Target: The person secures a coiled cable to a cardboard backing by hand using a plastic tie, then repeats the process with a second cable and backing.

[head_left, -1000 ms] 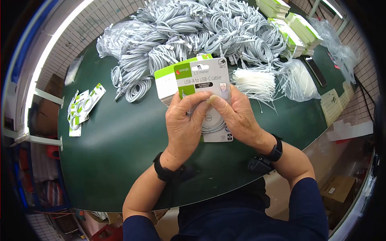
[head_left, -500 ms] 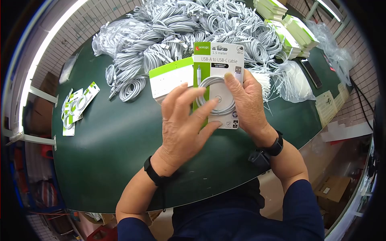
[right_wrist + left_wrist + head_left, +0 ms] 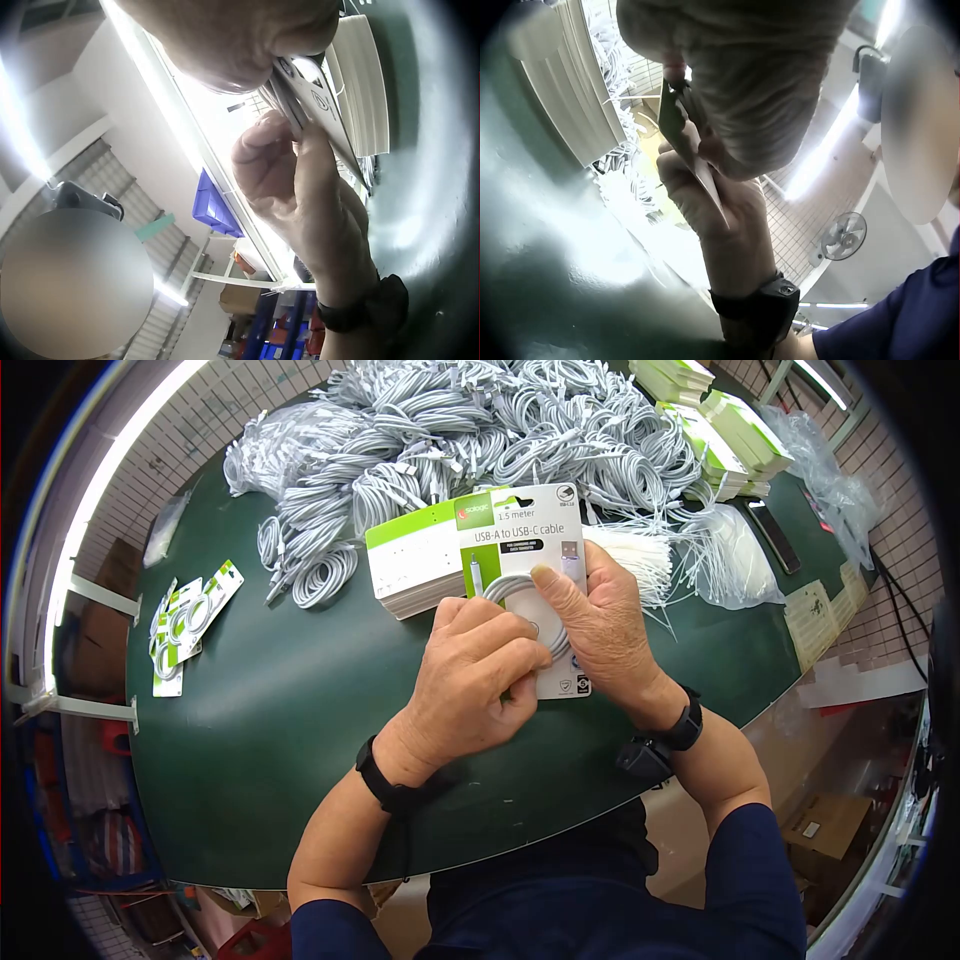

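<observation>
A white and green USB-A to USB-C cable card (image 3: 520, 515) is held up over the table. My right hand (image 3: 610, 620) grips its right edge, thumb across the front and fingers behind. A coiled white cable (image 3: 500, 588) lies against the card's face. The left hand (image 3: 460, 680) has its fingers curled at the coil's lower left, covering part of it. In the right wrist view, the left thumb and fingers (image 3: 307, 135) pinch at the coil (image 3: 289, 101). Just behind the card stands a stack of blank-faced cards (image 3: 415, 598) with green tops.
A big heap of coiled cables (image 3: 450, 440) spreads across the back of the green table (image 3: 270, 760). White cable ties (image 3: 640, 565), a plastic bag (image 3: 738, 570) and a phone (image 3: 775, 535) lie at right. More card stacks (image 3: 745, 435) stand behind. Several cards with cables (image 3: 190, 620) lie at left.
Both hands were together at the card's middle. The left hand came off with spread fingers, then curled onto the coil. The card shifted right and up, then slightly back down and left.
</observation>
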`<move>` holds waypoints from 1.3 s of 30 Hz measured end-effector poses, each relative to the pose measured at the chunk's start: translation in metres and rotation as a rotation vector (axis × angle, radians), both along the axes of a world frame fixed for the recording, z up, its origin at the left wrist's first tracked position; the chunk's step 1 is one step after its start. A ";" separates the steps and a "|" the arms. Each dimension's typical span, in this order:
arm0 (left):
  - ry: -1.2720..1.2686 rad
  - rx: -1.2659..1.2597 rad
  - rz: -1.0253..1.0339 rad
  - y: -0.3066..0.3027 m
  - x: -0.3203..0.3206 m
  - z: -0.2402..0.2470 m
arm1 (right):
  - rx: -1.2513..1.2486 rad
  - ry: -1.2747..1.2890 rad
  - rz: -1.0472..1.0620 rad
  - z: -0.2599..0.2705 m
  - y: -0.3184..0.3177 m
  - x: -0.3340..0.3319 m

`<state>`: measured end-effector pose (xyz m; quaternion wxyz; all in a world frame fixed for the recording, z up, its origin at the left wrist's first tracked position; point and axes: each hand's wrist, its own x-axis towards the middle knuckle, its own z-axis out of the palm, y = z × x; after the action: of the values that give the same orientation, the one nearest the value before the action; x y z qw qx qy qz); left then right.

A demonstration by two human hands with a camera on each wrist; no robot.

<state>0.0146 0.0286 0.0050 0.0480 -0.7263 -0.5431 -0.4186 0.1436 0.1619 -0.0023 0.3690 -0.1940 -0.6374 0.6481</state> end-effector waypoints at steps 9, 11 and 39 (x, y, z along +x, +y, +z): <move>-0.051 0.093 0.001 -0.002 -0.003 -0.003 | -0.092 0.074 0.051 0.003 0.003 0.000; -0.069 0.209 0.043 -0.001 -0.003 0.000 | -0.156 0.125 0.036 0.011 0.008 0.003; -0.715 -0.188 0.336 -0.025 -0.037 0.039 | 0.119 0.107 0.205 0.023 0.034 0.015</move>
<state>-0.0226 0.0039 0.0437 -0.1426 -0.4373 -0.6727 -0.5796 0.1590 0.1955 0.0206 0.3449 -0.0707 -0.6707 0.6528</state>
